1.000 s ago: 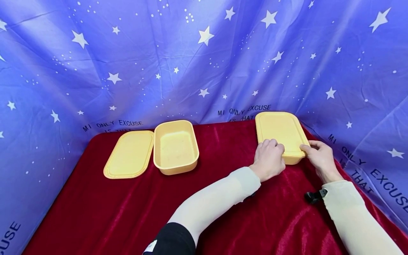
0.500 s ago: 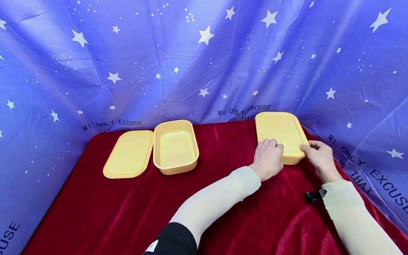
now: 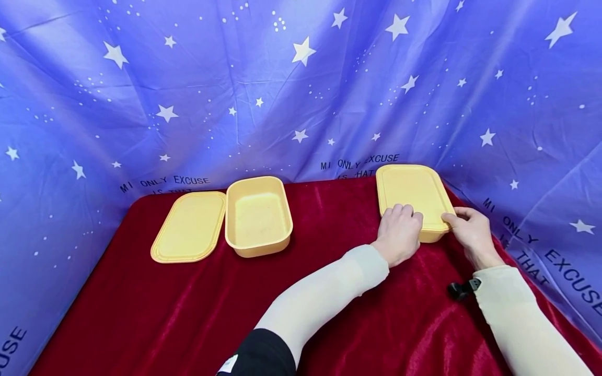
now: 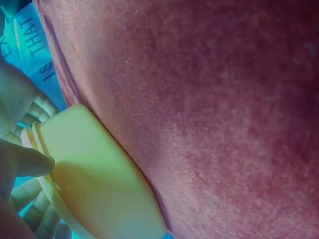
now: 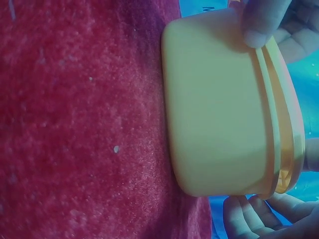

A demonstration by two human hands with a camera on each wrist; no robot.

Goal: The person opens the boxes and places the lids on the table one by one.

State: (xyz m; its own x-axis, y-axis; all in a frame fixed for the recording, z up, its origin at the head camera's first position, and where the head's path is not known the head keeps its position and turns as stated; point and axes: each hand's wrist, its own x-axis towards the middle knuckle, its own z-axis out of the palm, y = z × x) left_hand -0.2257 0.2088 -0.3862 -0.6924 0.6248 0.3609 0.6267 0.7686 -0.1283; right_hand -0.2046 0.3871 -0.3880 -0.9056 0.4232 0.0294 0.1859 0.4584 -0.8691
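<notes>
At the right of the head view stands a yellow rectangular food container (image 3: 431, 237) with its matching lid (image 3: 410, 190) on top. My left hand (image 3: 398, 236) grips the near edge, its thumb (image 4: 37, 162) pressed on the container's rim. At the near right corner my right hand (image 3: 472, 235) pinches the lid's edge, thumb above and fingers below. In the right wrist view a narrow gap shows between lid and rim along the near side. The inside of this container is hidden.
A second yellow container (image 3: 258, 214) sits uncovered on the red velvet cloth (image 3: 197, 313), left of centre. Another yellow lid (image 3: 190, 227) lies flat against its left side. Behind the table hangs a blue curtain (image 3: 282, 83) with white stars.
My left hand has shifted very slightly to the right along the near edge. The right hand keeps its hold at the corner, and the container has stayed in place.
</notes>
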